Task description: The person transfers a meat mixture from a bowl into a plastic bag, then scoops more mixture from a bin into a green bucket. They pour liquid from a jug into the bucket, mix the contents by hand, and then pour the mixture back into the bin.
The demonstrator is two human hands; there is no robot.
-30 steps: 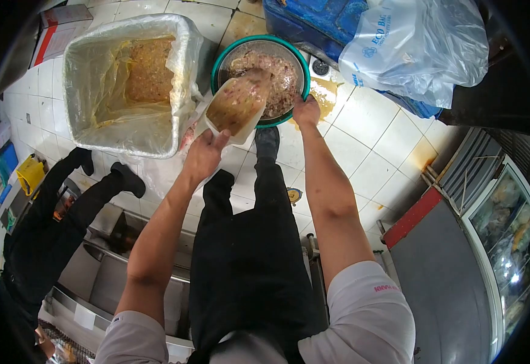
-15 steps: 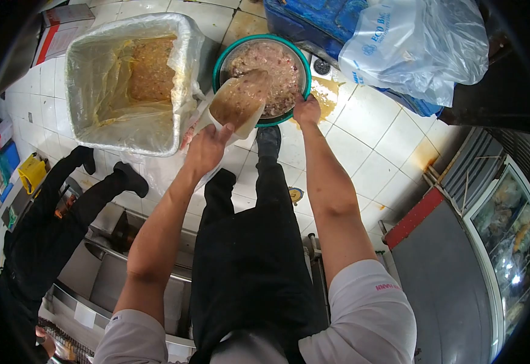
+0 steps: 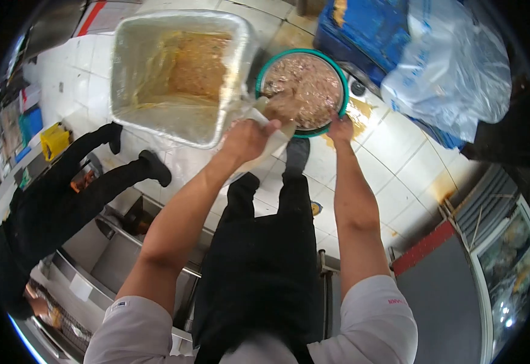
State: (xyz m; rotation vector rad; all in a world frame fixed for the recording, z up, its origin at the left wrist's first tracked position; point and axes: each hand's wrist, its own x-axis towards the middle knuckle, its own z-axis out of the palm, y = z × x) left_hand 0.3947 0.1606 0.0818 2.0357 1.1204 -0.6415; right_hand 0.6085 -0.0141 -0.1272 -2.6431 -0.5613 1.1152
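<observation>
While the left hand (image 3: 250, 141) holds a white scoop (image 3: 272, 145) tilted over the green-rimmed basin (image 3: 302, 51), the right hand (image 3: 341, 129) grips the basin's rim.

The step in hand looks like pouring or scooping at the wet meat mixture (image 3: 310, 85) in the basin, though blur at the scoop's mouth hides which; the next move seems to call for a steady rim and a controlled tilt. The left hand is closed around the scoop, the right narrowed on the rim. The basin sits on a stained white tile floor (image 3: 374, 142), between a plastic-lined tub (image 3: 134, 67) and a blue container (image 3: 362, 36) with a plastic bag (image 3: 453, 67) over it. A glass-fronted cabinet (image 3: 510, 261) stands at right; another person (image 3: 71, 200) in black is at left.
</observation>
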